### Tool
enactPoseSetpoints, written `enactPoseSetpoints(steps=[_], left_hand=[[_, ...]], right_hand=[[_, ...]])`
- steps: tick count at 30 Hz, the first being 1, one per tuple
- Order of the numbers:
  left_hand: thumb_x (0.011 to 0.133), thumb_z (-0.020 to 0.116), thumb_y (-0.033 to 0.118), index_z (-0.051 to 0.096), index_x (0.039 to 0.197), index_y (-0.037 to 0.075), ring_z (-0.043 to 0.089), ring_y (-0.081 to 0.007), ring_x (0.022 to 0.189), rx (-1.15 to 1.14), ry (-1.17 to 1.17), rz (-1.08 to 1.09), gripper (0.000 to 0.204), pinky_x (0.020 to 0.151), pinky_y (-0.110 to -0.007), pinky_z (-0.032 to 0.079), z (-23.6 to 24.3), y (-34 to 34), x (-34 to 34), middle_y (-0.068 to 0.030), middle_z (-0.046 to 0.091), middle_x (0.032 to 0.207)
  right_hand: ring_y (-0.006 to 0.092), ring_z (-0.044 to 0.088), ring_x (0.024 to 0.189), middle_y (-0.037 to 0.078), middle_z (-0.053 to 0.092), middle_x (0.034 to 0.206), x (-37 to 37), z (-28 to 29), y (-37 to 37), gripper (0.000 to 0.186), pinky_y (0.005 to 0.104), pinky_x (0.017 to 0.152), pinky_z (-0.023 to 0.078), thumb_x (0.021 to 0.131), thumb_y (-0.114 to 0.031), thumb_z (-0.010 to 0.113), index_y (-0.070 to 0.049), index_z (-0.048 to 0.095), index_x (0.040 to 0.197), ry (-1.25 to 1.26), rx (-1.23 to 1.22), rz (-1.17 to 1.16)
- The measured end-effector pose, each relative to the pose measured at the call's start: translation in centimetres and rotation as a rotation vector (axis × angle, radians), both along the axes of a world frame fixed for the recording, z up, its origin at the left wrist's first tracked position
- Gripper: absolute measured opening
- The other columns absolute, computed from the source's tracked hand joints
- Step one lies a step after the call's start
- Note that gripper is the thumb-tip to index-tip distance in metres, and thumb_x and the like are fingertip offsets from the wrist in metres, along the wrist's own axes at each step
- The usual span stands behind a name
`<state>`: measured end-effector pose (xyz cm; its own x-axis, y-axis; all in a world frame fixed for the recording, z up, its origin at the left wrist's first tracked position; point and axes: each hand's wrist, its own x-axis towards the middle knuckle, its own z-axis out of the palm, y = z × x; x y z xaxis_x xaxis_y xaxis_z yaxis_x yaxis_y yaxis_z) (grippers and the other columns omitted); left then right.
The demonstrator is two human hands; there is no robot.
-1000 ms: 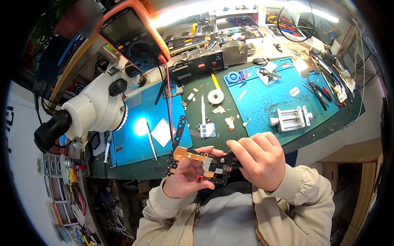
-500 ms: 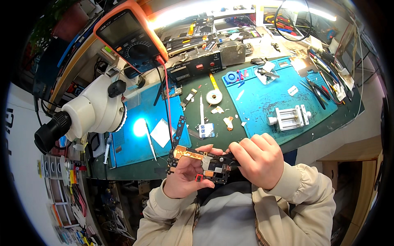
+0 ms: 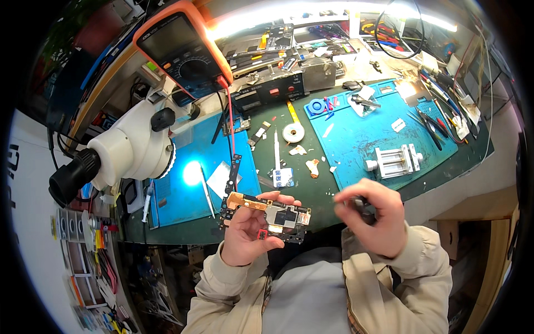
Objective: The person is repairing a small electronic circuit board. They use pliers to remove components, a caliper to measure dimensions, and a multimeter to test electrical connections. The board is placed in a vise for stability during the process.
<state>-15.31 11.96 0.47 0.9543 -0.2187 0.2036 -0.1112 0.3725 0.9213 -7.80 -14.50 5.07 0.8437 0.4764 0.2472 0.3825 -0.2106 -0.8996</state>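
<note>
My left hand grips a phone's inner frame with circuit parts on it. Its thumb lies along the lower edge and its fingers are behind. Copper foil covers the frame's left end, and a small red-rimmed part sits near the thumb. From the upper left corner a thin black perforated strip sticks up. Right of the frame and apart from it, my right hand is curled, its fingers smeared by motion. Something dark is in that hand, too blurred to name.
A white microscope and an orange multimeter stand at the left. Blue mats cover parts of the bench, with a metal clamp fixture at the right. Solder wick, tweezers and scraps lie about.
My right hand has drawn away from the frame's right end and moved right, with a dark thing in it. The frame's right end now shows. My left hand has shifted slightly left.
</note>
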Motion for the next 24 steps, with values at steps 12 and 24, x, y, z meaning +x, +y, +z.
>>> enactPoseSetpoints(steps=[12,24], left_hand=[[0.098,0.065,0.0,0.053,0.135,0.001,0.069,-0.0237,0.11,-0.303,0.554,0.056,0.039,0.096,-0.04,0.058,-1.7,-3.1,-0.5,-0.0162,0.064,0.128],[0.102,0.059,0.003,0.053,0.137,0.0,0.066,-0.0204,0.111,-0.076,0.573,-0.035,0.036,0.098,-0.038,0.056,-0.3,-6.5,1.8,-0.0112,0.066,0.117]], right_hand=[[0.0275,0.059,0.09,0.01,0.064,0.097,5.2,-1.8,-12.3,0.037,0.0415,0.082,0.045,0.094,-0.028,0.074,-0.005,0.061,0.12,-0.423,-0.579,-0.712],[0.035,0.062,0.111,0.013,0.068,0.116,15.9,-6.6,-22.0,0.045,0.047,0.097,0.046,0.09,-0.036,0.077,-0.002,0.068,0.118,-0.511,-0.749,-0.888]])
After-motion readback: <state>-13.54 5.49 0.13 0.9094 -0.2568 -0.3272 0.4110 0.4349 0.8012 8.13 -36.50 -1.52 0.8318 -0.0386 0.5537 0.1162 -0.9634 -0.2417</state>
